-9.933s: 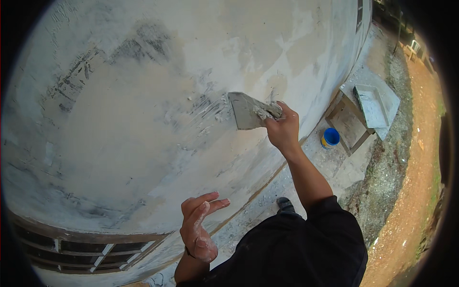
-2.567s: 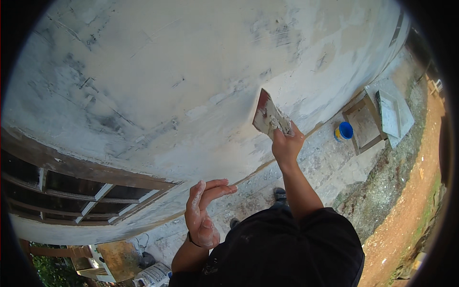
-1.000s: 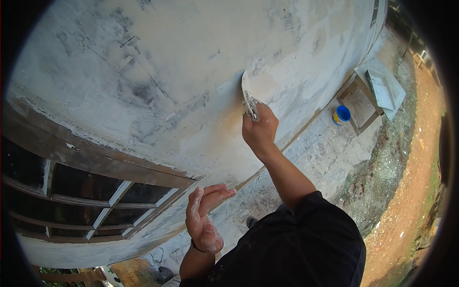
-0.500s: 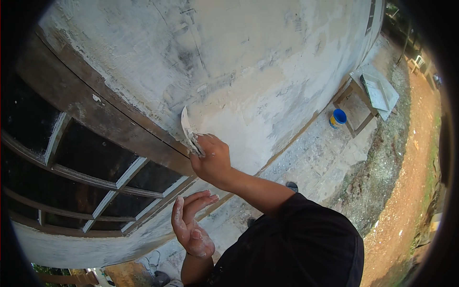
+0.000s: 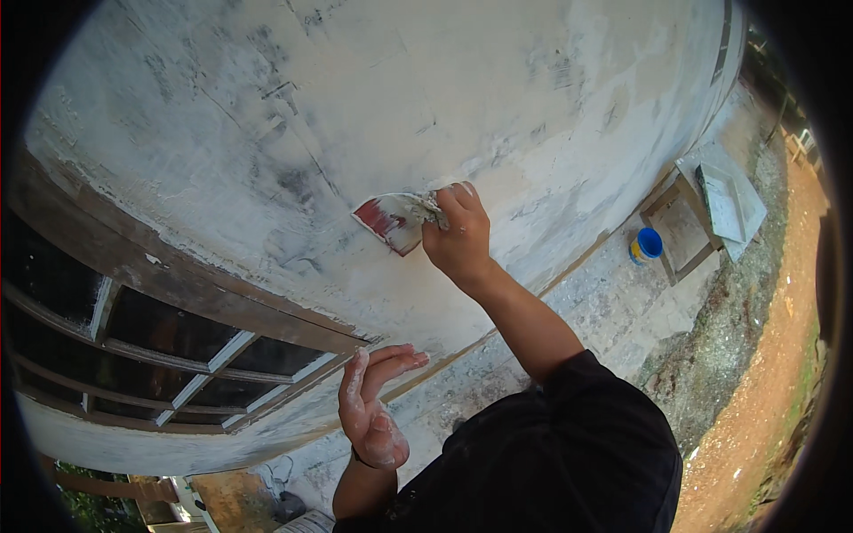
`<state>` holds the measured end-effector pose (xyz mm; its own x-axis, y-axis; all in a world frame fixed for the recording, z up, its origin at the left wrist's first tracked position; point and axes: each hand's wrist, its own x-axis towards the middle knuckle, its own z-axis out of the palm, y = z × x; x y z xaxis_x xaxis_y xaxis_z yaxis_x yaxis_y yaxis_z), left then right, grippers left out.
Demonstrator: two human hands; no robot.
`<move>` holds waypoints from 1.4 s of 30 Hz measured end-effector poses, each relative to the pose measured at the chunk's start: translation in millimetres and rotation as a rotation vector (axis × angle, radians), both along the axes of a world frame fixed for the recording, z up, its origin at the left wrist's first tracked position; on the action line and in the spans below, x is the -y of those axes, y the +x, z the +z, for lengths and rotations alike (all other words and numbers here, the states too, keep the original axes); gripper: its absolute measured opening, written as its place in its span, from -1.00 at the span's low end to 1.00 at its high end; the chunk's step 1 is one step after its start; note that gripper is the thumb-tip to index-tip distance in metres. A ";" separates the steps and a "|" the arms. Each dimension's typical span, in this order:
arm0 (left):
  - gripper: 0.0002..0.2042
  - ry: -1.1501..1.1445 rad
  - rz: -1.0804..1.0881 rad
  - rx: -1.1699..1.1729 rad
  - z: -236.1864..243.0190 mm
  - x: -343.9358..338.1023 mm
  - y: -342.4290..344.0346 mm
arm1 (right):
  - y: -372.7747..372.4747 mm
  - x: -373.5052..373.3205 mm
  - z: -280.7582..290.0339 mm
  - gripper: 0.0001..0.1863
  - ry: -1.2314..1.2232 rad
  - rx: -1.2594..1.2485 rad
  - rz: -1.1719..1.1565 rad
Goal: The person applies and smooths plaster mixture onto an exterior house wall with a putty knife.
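My right hand [image 5: 458,240] grips a putty-smeared scraper [image 5: 388,220] with a wide blade, partly red, against the patchy grey-white plastered wall [image 5: 267,124]. Dark scuffs and paler patches cover the plaster around the blade. My left hand [image 5: 378,409], dusted with white putty, is raised below it near the lower wall, fingers extended and bent, holding nothing. At the lower left of the view a brown-framed window [image 5: 155,360] with several dark panes is set in the wall.
A blue-and-yellow bucket [image 5: 647,249] stands on the paved strip along the wall's base, beside a wooden stand [image 5: 665,258] with a board and shallow tray [image 5: 727,200]. An orange dirt path [image 5: 773,355] runs at far right. Assorted items lie at bottom left.
Since half a second ago the scraper has moved up and right, away from the window frame, and now shows its red-marked face. My left hand stays raised, shifted slightly.
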<state>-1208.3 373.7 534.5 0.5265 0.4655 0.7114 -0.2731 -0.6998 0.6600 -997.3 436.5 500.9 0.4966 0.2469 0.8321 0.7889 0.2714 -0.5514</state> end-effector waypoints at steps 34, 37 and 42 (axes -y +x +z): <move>-0.34 -0.069 -0.077 0.107 -8.1 -31.3 -101.9 | -185.8 -4.3 10.4 -0.79 -0.057 -0.123 0.040; -0.34 -0.026 -0.078 0.063 -7.7 -28.8 -85.8 | -138.1 28.2 13.0 -0.80 -0.145 -0.336 0.361; -0.35 -0.006 -0.086 0.061 -1.8 -18.1 -40.7 | -76.5 6.1 10.2 -0.82 -0.064 -0.164 0.225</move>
